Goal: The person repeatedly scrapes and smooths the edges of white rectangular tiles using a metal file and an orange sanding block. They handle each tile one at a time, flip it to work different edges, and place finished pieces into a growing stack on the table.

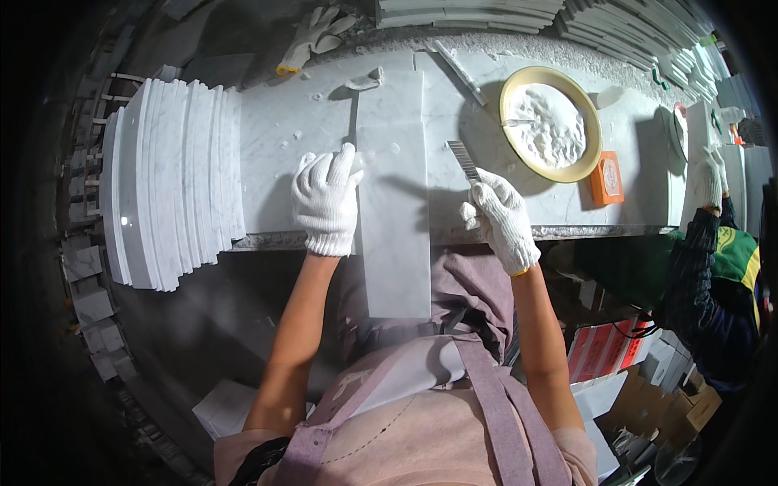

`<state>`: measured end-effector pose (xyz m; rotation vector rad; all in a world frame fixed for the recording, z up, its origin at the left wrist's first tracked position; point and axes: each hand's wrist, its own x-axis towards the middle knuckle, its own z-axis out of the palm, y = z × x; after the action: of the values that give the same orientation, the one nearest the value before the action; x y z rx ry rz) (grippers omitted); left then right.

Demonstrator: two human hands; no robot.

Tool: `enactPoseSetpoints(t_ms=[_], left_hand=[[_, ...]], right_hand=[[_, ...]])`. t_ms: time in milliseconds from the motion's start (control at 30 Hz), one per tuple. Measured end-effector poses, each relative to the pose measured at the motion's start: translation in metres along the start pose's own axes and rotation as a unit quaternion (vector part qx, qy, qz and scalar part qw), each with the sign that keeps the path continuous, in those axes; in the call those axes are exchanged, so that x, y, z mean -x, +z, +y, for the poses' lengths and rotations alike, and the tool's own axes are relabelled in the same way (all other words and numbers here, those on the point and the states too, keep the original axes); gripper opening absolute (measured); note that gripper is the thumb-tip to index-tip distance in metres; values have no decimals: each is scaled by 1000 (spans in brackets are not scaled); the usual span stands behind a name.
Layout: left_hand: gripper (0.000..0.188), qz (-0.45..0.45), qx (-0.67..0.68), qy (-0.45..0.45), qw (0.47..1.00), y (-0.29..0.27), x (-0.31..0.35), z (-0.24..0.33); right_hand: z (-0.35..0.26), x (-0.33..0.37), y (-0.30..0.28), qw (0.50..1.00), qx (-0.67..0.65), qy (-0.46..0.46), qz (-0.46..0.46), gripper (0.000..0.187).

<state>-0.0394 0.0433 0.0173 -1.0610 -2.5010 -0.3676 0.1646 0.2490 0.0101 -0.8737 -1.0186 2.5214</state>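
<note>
A long pale marble strip (pixel 395 219) lies across the worktable, its near end jutting past the edge over my lap. A second piece of marble (pixel 391 97) lies in line with it at the far end. My left hand (pixel 327 198), in a white knit glove, rests beside the strip's left edge with fingers bent but apart; nothing shows in it. To the right of the strip, my right hand (pixel 498 215), also gloved, is closed round a flat metal blade (pixel 463 159) with dark ridges, held above the table. Its lower end is hidden in my fingers.
A yellow-rimmed bowl (pixel 597 134) of white powder stands at the right, beside an orange box (pixel 607 178). Stacked marble strips (pixel 174 178) fill the left. A spare glove (pixel 316 39) and a clear tube-like stick (pixel 460 71) lie farther back. Another person (pixel 713 275) works at far right.
</note>
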Motion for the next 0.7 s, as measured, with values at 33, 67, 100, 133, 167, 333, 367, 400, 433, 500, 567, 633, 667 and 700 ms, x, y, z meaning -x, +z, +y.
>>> enactPoseSetpoints(t_ms=[33,67,100,133,167,333,367,400,433,500,567,633,667,700], left_hand=[[56,3,-11,8,1000,1,-1,1],[56,7,-16,15,1000,1,-2,1],[57,12,-20,21,999,1,-4,1],[58,18,-25,27,999,2,-4,1],[58,24,-29,34,999,2,-5,1],[60,45,-48,55,996,1,-7,2],[60,51,-54,57,996,1,-8,3],[60,56,-61,59,995,1,-8,3],[60,54,-64,59,995,1,-9,3],[60,50,-70,59,995,0,-9,3],[60,51,-76,65,994,0,-9,4],[61,53,-77,68,993,-1,-9,5],[61,55,-75,68,993,-1,-9,5],[61,57,-73,68,993,-1,-9,5]], right_hand=[[0,0,0,1000,2,-6,-10,37],[-1,1,0,1000,3,-5,-13,38],[-2,2,1,1000,-2,-4,-13,38],[-3,3,1,1000,-10,3,-18,39],[-5,3,2,1000,4,5,-15,39],[-6,4,5,1000,4,11,-1,40],[-6,4,5,1000,5,11,2,39],[-6,4,6,1000,1,11,4,39],[-5,3,6,1000,-6,15,13,39],[-5,3,6,1000,1,14,11,39],[-6,4,6,1000,7,17,14,38],[-7,4,6,1000,7,19,12,38],[-7,4,5,1000,15,20,15,38],[-7,4,6,1000,17,19,13,38]])
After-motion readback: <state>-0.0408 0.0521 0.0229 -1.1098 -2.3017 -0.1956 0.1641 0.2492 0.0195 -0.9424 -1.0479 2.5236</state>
